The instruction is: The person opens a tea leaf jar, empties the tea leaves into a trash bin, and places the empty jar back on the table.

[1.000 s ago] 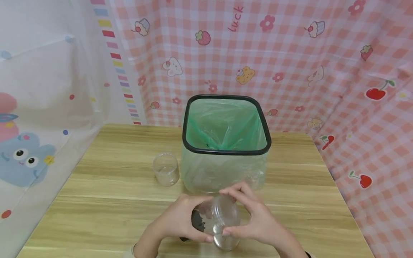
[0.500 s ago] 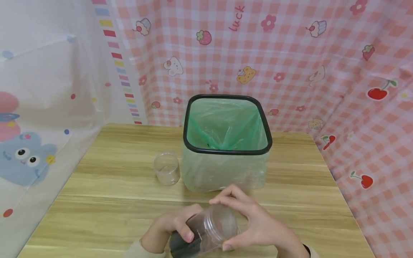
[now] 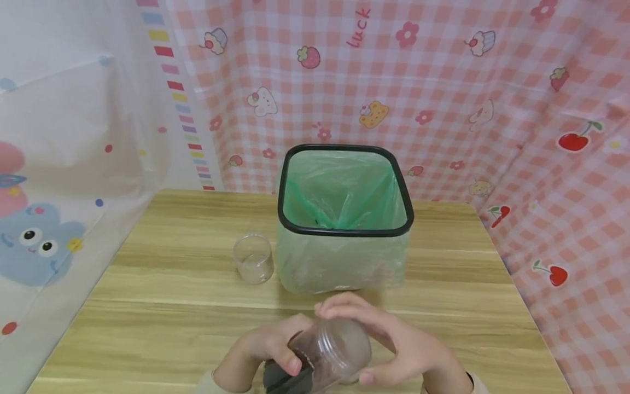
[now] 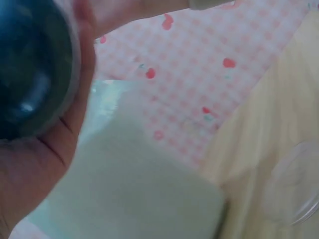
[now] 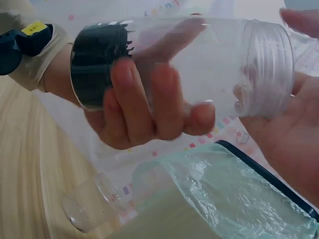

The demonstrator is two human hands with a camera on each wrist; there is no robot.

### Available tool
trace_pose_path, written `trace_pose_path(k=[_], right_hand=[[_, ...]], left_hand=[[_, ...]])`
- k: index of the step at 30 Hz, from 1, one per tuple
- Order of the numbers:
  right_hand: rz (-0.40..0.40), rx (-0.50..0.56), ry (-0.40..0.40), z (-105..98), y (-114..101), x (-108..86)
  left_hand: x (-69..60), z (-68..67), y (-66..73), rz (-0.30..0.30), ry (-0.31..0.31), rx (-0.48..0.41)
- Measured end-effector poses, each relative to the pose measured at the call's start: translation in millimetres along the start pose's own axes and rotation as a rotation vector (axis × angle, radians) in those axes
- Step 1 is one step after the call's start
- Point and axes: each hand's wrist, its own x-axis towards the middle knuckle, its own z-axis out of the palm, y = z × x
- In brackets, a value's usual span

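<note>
Your left hand (image 3: 273,345): fingers (image 5: 132,97) clamped round tilted jar (image 3: 339,350), over bench (image 3: 172,306), near side of bin (image 3: 339,262). Your right hand (image 3: 394,345): arched over jar's right end, thumb and fingers apart, grip unclear.

Soft, even light, highlights on the clear jar (image 5: 224,64) and green liner (image 5: 239,199), left wrist view blurred

Cloth-screened nook, kind of building unclear; pink checked cloth (image 3: 339,82), white cartoon-print cloth (image 3: 59,120) bordering wood-grain table (image 3: 172,262).
</note>
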Motion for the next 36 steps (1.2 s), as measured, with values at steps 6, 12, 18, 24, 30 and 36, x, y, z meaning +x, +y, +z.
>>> trace_pose_path(k=[6,12,18,24,30,36], right_hand=[[0.009,0.061,0.257,-6.2,0.7,-4.8],[0.376,-0.209,0.429,0.3,1.1,-12.1],[0.652,-0.319,0.543,13.1,-0.4,-6.2],[0.735,-0.317,0.639,18.0,-2.6,2.1],[0.654,-0.412,0.519,13.9,-1.6,-1.2],[0.558,-0.337,0.395,7.2,-1.5,-7.9]], left_hand=[[-1.8,9.0,19.1,-0.141,0.377,0.362],[3.9,22.8,29.8,-0.333,0.694,0.988],[10.5,25.1,24.1,-0.199,0.825,1.405],[9.3,23.2,20.5,-0.084,0.846,1.535],[3.4,23.6,21.9,-0.117,0.807,1.37],[-1.0,23.9,19.2,-0.211,0.735,0.921]])
